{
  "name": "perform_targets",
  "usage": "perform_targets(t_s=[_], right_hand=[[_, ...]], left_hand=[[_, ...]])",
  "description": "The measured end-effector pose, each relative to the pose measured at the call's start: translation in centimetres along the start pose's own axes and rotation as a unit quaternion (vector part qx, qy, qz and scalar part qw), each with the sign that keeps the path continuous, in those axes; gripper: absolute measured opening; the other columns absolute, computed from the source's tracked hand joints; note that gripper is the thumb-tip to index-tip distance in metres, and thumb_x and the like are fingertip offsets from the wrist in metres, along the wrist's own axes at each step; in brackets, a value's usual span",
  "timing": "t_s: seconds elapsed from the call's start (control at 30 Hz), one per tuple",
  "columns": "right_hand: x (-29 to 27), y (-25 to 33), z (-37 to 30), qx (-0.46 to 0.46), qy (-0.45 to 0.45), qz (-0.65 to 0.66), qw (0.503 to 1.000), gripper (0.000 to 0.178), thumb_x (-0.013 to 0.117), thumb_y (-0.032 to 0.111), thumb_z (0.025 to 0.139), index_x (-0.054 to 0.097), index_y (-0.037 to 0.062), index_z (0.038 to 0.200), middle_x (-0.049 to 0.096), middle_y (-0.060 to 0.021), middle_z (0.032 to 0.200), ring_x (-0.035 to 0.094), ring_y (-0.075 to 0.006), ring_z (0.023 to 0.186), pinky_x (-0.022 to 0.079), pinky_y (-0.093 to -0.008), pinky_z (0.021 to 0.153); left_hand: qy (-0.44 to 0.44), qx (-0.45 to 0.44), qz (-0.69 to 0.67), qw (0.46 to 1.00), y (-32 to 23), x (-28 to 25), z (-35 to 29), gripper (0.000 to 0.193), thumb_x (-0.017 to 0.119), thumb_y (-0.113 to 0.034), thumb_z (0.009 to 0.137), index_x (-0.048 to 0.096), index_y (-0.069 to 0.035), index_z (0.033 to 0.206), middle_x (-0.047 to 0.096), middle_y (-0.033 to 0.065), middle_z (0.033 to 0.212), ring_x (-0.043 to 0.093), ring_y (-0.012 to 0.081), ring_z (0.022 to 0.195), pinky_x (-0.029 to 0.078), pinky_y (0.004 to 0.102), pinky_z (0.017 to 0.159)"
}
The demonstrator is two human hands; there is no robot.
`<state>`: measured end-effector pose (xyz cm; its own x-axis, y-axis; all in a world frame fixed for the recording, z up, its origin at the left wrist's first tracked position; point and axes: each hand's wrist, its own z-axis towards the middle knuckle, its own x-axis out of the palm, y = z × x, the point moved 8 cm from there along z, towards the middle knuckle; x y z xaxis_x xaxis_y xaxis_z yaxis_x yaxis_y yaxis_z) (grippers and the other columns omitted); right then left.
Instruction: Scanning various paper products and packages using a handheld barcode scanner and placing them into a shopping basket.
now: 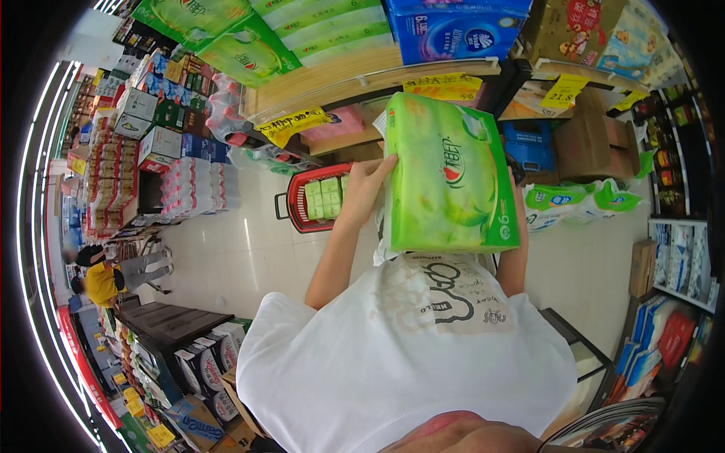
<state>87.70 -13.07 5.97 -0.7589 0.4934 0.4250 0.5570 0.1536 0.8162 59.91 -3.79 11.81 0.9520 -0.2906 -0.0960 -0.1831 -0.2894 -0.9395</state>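
A large green plastic-wrapped pack of tissues [442,181] is in front of my chest. My left hand [371,180] grips its left side, with the thumb along the edge and the other fingers partly behind it. At the pack's right side is my right hand [516,181], mostly hidden by the pack, pressed against it. Below and left of the pack, a red shopping basket [296,204] stands on the floor. Inside it lie several small light-green packs [325,198].
Ahead, a wooden shelf [302,89] holds green and blue tissue packs and yellow price tags. A cardboard box [596,140] and white-green bags [563,200] stand at right. Shrink-wrapped bottles [198,185] are stacked at left. Farther left, a person in yellow [102,283] stands in the aisle.
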Motion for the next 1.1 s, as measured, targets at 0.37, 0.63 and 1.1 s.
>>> perform_targets(t_s=[0.37, 0.63, 1.1], right_hand=[[-5.4, -1.5, 3.3, -0.048, -0.044, -0.207, 0.976, 0.054, 0.07, 0.043, 0.087, 0.059, -0.0014, 0.116, 0.064, -0.0074, 0.108, 0.06, -0.0142, 0.094, 0.046, -0.0281, 0.083], [-2.5, 1.3, 0.2, -0.085, -0.047, -0.206, 0.974, 0.044, 0.077, 0.025, 0.083, 0.06, -0.0005, 0.115, 0.064, -0.0069, 0.103, 0.06, -0.013, 0.092, 0.047, -0.0272, 0.079], [4.0, 3.5, -1.7, -0.175, 0.187, -0.06, 0.965, 0.06, 0.074, -0.001, 0.079, 0.046, -0.0004, 0.133, 0.061, -0.0092, 0.121, 0.06, -0.0106, 0.095, 0.051, -0.0234, 0.074]], left_hand=[[0.156, 0.051, 0.084, 0.983, 6.2, 1.9, 2.9, 0.054, 0.049, -0.034, 0.098, 0.04, -0.005, 0.142, 0.056, 0.0124, 0.13, 0.057, 0.0195, 0.108, 0.049, 0.0322, 0.09], [0.174, -0.113, -0.217, 0.954, 6.7, 2.8, 2.4, 0.058, 0.044, -0.043, 0.099, 0.041, -0.003, 0.142, 0.056, 0.0139, 0.132, 0.059, 0.0226, 0.112, 0.051, 0.0348, 0.092], [0.033, -0.072, -0.449, 0.89, 10.4, -0.1, 3.3, 0.069, 0.056, -0.054, 0.085, 0.049, -0.006, 0.134, 0.06, 0.0145, 0.124, 0.061, 0.0322, 0.108, 0.053, 0.0457, 0.088]])
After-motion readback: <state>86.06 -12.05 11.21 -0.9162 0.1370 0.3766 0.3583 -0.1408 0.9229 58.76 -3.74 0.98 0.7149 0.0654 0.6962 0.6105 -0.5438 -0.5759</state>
